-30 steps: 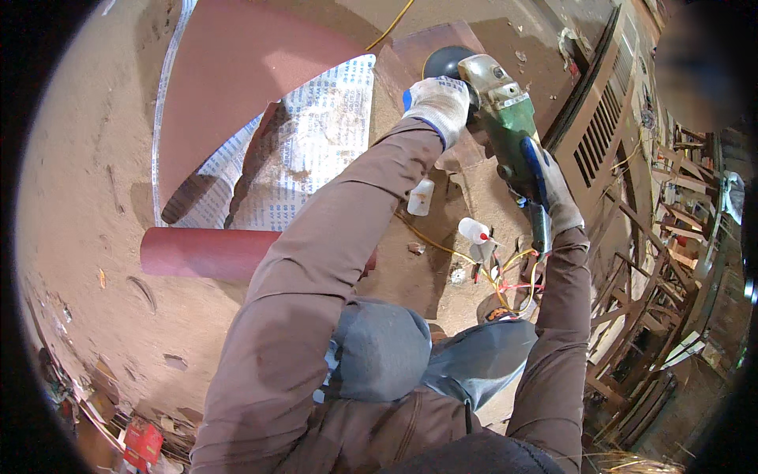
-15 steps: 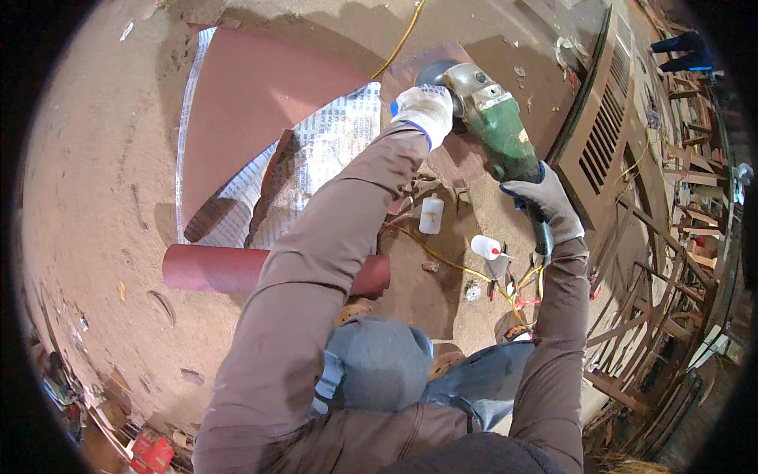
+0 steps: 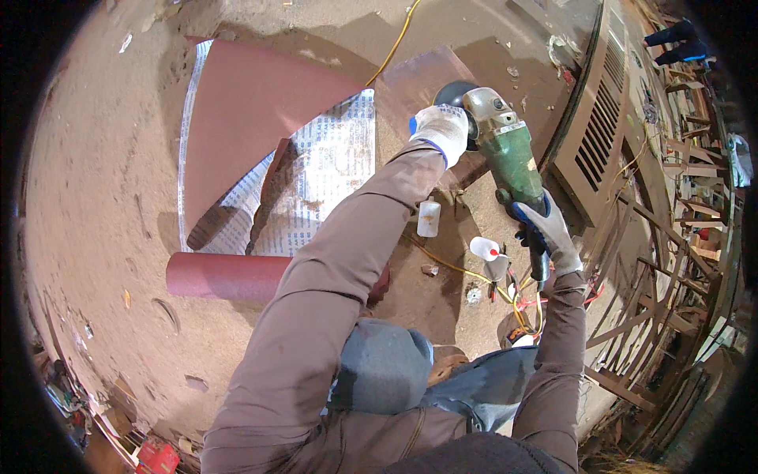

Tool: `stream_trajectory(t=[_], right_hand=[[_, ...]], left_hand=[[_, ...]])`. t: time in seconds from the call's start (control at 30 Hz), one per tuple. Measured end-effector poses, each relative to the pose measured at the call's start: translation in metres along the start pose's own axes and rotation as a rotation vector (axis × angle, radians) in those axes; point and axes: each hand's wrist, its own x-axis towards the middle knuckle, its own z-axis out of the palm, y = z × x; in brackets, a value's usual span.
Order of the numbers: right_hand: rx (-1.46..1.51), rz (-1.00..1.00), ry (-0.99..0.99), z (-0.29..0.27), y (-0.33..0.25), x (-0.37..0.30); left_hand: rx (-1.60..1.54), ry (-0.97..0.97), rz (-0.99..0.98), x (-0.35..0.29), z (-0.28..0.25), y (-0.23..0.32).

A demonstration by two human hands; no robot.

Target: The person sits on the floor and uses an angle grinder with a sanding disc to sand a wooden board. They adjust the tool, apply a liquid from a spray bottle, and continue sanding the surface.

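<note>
A green angle grinder [image 3: 512,158] with a grey metal head is held between my two gloved hands. My left hand [image 3: 442,133] is closed at the grinder's head, right beside its dark disc [image 3: 455,93]; the handle under those fingers is hidden. Further back on the tool, my right hand [image 3: 553,229] wraps round the black rear grip. Beneath the disc lies a flat, brownish translucent-looking sheet [image 3: 418,75]. To the left, a large piece of reddish-brown sandpaper [image 3: 260,110] is spread on the ground, partly folded over its printed white backing [image 3: 332,158].
A sandpaper roll [image 3: 225,275] lies nearer me, partly behind my left arm. Two white plastic bottles [image 3: 428,217] and a yellow cord [image 3: 454,267] are by my feet. At right stand a slatted brown panel [image 3: 604,118] and metal frames [image 3: 632,316]. Another person's legs [image 3: 675,43] show far right.
The grinder and both my hands have shifted a little to the right and nearer to me. My grip on it looks the same.
</note>
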Motion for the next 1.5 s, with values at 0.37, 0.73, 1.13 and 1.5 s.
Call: stream_trajectory(t=[0.37, 0.73, 1.13, 1.5], right_hand=[[0.093, -0.113, -0.074, 0.018, 0.0, 0.003], [-0.369, -0.199, 0.227, 0.03, 0.003, 0.003], [-0.46, -0.151, 0.187, 0.019, 0.014, 0.003], [-0.436, -0.108, 0.151, 0.016, 0.019, 0.001]], left_hand=[[0.141, 0.039, -0.018, 0.018, -0.02, -0.021], [0.17, 0.056, -0.04, 0.012, -0.012, -0.024], [0.189, 0.012, -0.032, 0.005, -0.009, -0.019], [0.157, 0.008, -0.052, 0.002, -0.004, -0.017]])
